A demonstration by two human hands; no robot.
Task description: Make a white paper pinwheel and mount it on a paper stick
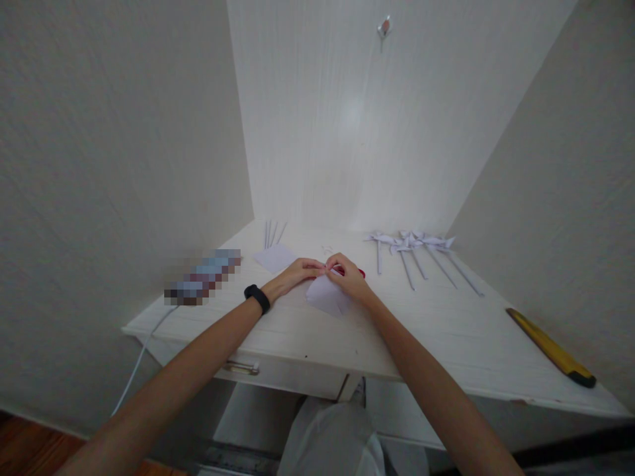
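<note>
Paper: we had a bent sheet of thin white paper (325, 296) at the middle of our clock face, just above the white wooden counter (446, 337), with twelve toward the pale back wall (307, 119).
Left hand: our left hand (302, 268) came in from seven o'clock, its fingers closed together in a pinch at the sheet's top edge; a black wristband (256, 299) circled the wrist.
Right hand: our right hand (347, 274) came in from five o'clock, fingers curled and pinching the same top edge, fingertips meeting the left's.
Red object: a glossy red object (362, 273) showed at one o'clock, mostly hidden by the right hand.
Flat paper: flat white paper (272, 258) lay at ten o'clock.
Sticks: slim pale sticks (270, 234) lay beyond it, at eleven.
Pinwheels: white paper pinwheels on pale sticks (421, 243) clustered at two o'clock.
Cutter: a yellow-and-black cutter (550, 347) lay between three and four.
Blurred item: we saw a pixelated oblong object (204, 276) at nine, a white cable (141, 357) trailing from it.
</note>
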